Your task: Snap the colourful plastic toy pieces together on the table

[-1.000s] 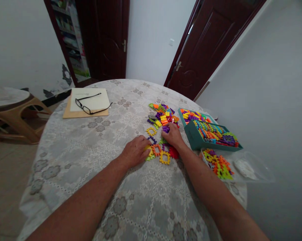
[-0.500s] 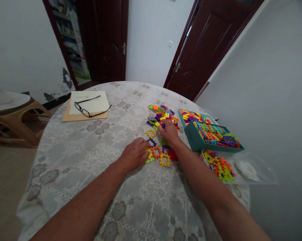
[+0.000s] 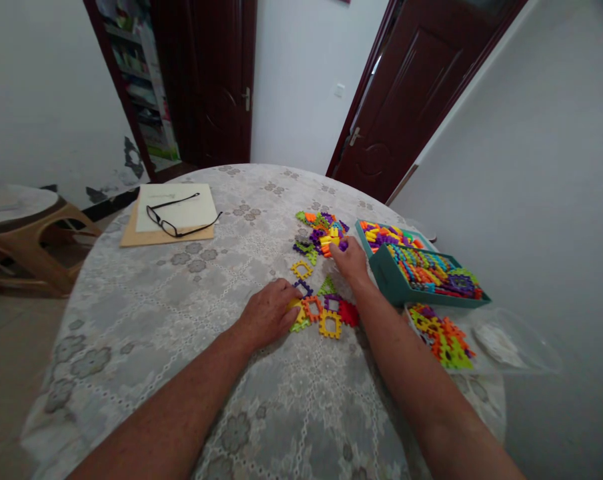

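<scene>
My left hand (image 3: 270, 312) rests knuckles-up on the tablecloth, its fingers curled over the left end of a flat row of joined pieces (image 3: 324, 313): yellow, orange, purple and red frames. My right hand (image 3: 350, 259) reaches further out, and its fingertips touch the near edge of a loose pile of coloured plastic pieces (image 3: 321, 233). What, if anything, those fingers pinch is hidden. A single yellow frame (image 3: 301, 269) and a green triangle (image 3: 327, 287) lie between the two hands.
A teal box (image 3: 389, 279) full of pieces stands right of my right arm, with a clear lid (image 3: 511, 340) holding more pieces nearer the table edge. Glasses (image 3: 174, 220) lie on papers at the far left. Two dark doors stand behind the round table (image 3: 146, 320).
My right hand moved away from the joined row, up to the loose pile. My left hand stayed on the row's left end. The view tilted slightly.
</scene>
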`<control>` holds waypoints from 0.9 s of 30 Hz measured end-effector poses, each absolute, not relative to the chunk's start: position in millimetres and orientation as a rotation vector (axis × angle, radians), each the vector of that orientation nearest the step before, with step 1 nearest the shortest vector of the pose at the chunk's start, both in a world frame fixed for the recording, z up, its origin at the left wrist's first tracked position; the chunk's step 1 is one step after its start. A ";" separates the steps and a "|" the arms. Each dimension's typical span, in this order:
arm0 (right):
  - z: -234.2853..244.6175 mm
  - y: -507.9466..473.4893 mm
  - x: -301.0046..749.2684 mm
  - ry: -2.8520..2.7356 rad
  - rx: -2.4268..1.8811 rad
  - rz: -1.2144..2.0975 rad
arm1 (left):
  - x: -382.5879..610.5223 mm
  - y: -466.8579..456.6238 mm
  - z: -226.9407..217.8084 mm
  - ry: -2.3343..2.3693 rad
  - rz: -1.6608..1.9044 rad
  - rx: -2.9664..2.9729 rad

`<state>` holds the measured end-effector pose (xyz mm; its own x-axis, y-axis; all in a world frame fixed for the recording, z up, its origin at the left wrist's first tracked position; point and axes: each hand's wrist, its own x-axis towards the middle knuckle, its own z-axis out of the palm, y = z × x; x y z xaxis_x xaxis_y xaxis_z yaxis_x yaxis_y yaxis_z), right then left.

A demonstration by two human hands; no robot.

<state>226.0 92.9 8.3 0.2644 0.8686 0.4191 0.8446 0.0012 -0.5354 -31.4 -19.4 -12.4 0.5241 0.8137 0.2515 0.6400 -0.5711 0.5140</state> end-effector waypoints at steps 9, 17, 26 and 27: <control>6.9 94.6 213.0 -1.827 -2.162 -0.109 | -31.3 -19.3 -10.4 1.216 0.660 2.399; 18.8 85.1 197.4 -1.881 -2.290 -0.155 | -32.8 -18.0 -11.2 1.174 0.682 2.416; 72.4 78.2 226.5 -1.960 -2.189 -0.144 | -32.7 -16.3 -12.4 1.167 0.702 2.415; 79.0 81.2 234.9 -1.958 -2.191 -0.172 | -32.8 -16.2 -12.2 1.169 0.696 2.411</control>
<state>234.9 81.2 79.0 0.1169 0.9691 0.2171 0.9921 -0.1041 -0.0698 -32.8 -16.2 -12.2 0.5335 0.8019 0.2689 0.6187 -0.5868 0.5224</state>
